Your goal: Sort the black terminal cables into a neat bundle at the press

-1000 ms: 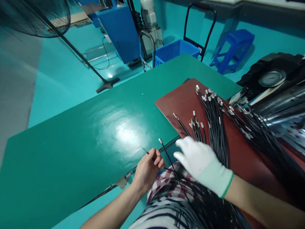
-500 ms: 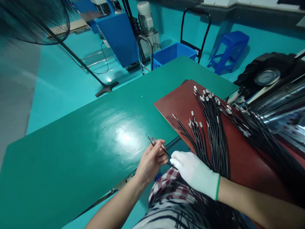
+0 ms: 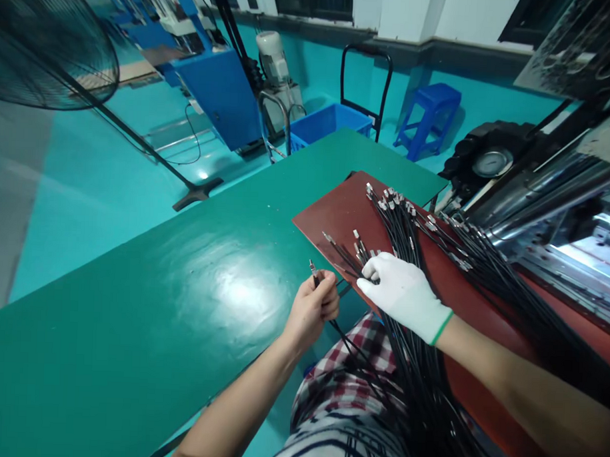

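My bare left hand [image 3: 316, 301] is closed around a black cable [image 3: 314, 275], whose metal tip sticks up above the fist. The cable's tail hangs from the hand toward my lap. To its right, my right hand [image 3: 403, 292], in a white glove, curls its fingers around the end of a small cable bundle on a red-brown board [image 3: 330, 206]; the glove hides how many cables it grips. Beside it lies a thicker bundle of black cables [image 3: 402, 235] with light metal ends. More cables drape over my lap.
A green table [image 3: 146, 316] stretches left and away. Another cable bundle [image 3: 513, 282] lies at the right, beside metal machinery [image 3: 526, 209]. Beyond the table are a blue crate [image 3: 329, 123], a blue stool [image 3: 431, 119] and a standing fan [image 3: 51, 46].
My right hand has left the cable near my left hand and moved up and right onto the bundle. My left hand now holds its cable in a fist, metal tip upward. The view has shifted.
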